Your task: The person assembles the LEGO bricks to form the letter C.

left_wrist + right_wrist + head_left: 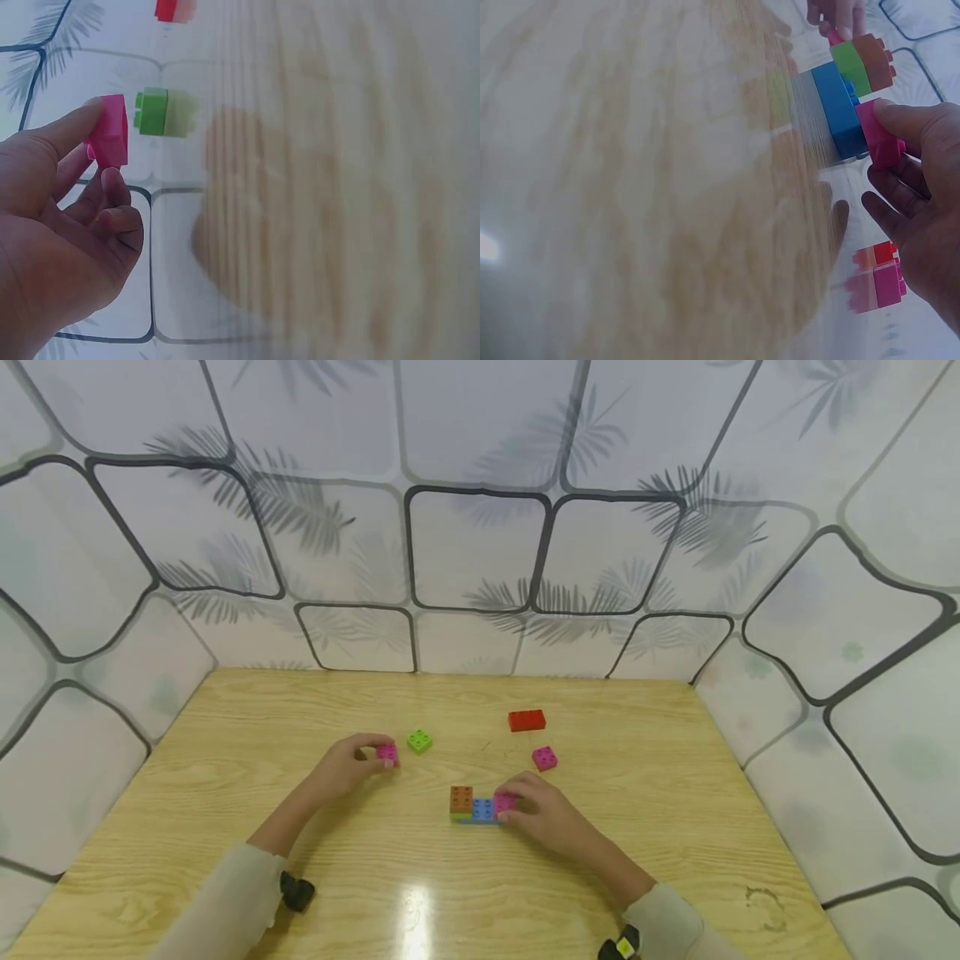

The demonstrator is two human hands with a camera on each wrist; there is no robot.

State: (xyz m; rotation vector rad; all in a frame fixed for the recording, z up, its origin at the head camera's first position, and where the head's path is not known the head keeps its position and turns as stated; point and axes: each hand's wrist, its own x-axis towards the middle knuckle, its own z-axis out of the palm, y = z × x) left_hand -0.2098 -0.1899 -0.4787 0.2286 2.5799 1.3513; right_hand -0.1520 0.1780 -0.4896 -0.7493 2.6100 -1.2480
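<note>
My left hand [347, 768] pinches a pink toy brick [112, 131] between thumb and finger. In the left wrist view that brick appears raised off the table, hollow side showing. My right hand [546, 814] grips another pink brick [881, 135] at the right end of a long blue brick [838, 112]. Whether it is pressed fully onto the studs I cannot tell. On the blue brick's left end sits a green brick [850, 67], topped by a brown brick [461, 797]. Blue studs show between the stack and the pink brick.
A lime green brick [419, 741] lies just right of my left hand. Beyond my right hand are a red brick [527, 720] and a loose pink brick [544, 758]. Patterned white panels [480, 552] wall the wooden table [360, 877] at the back and sides.
</note>
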